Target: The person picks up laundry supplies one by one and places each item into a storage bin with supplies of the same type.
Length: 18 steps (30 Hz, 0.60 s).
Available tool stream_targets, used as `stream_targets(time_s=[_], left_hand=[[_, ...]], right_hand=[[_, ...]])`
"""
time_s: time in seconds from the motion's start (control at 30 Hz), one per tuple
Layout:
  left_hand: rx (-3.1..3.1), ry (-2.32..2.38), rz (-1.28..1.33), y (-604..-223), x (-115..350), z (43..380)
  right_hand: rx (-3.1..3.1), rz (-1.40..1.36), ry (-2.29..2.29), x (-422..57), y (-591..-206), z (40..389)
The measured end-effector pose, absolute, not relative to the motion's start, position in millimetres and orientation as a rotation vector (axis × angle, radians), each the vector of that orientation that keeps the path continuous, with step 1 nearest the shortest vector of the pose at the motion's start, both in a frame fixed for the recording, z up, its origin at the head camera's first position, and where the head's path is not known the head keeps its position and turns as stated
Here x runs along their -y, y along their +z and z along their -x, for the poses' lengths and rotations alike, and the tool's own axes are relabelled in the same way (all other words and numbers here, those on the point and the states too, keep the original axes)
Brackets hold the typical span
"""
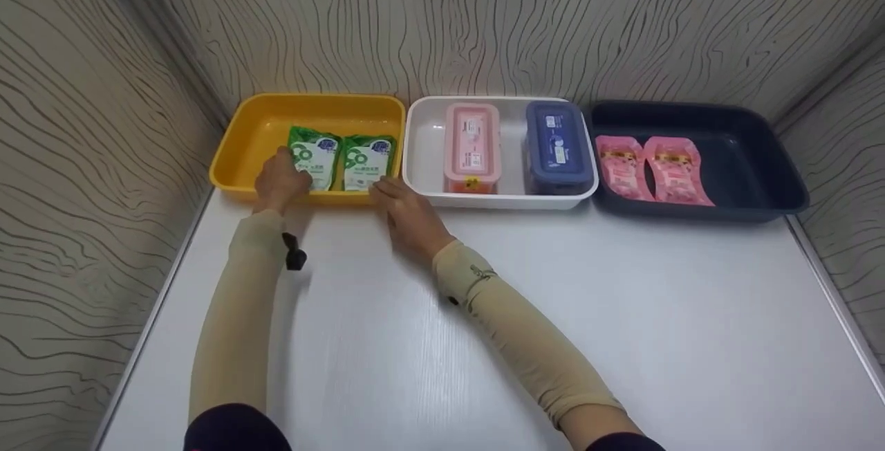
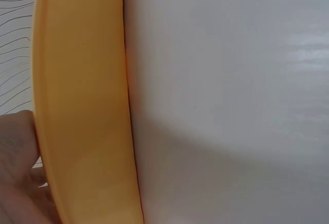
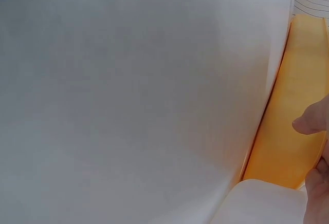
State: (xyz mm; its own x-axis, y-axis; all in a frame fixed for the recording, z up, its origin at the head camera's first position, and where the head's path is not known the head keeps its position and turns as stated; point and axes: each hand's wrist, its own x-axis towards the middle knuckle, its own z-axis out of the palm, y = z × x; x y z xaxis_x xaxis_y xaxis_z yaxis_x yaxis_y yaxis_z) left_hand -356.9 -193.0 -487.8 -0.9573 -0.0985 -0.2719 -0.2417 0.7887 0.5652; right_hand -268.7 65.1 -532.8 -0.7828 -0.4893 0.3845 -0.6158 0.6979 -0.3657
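Two green-and-white packets, a left packet (image 1: 316,160) and a right packet (image 1: 366,162), lie side by side in a yellow tray (image 1: 252,140). Over the tray's front rim reaches my left hand (image 1: 280,181), its fingers and thumb at the left packet's left edge. Whether they pinch it is hidden. My right hand (image 1: 408,216) is at the tray's front right corner, fingertips by the right packet's lower corner. In the right wrist view, its thumb (image 3: 311,118) extends outside the yellow wall. Part of the left hand (image 2: 18,157) shows behind the rim in the left wrist view.
A white tray (image 1: 425,160) beside the yellow one holds a pink lidded box (image 1: 473,143) and a blue lidded box (image 1: 559,143). Farther right, a dark blue tray (image 1: 753,160) holds two pink pouches (image 1: 677,171). Patterned walls enclose the white table (image 1: 387,354).
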Motion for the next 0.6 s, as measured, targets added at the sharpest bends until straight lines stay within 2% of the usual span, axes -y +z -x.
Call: stream_targets(time_s=[0.6], left_hand=[[-2.642, 0.798, 0.265, -481.7, 192.6, 350.6]], right_hand=[[2.680, -0.873, 0.698, -65.3, -533.9, 270.2]])
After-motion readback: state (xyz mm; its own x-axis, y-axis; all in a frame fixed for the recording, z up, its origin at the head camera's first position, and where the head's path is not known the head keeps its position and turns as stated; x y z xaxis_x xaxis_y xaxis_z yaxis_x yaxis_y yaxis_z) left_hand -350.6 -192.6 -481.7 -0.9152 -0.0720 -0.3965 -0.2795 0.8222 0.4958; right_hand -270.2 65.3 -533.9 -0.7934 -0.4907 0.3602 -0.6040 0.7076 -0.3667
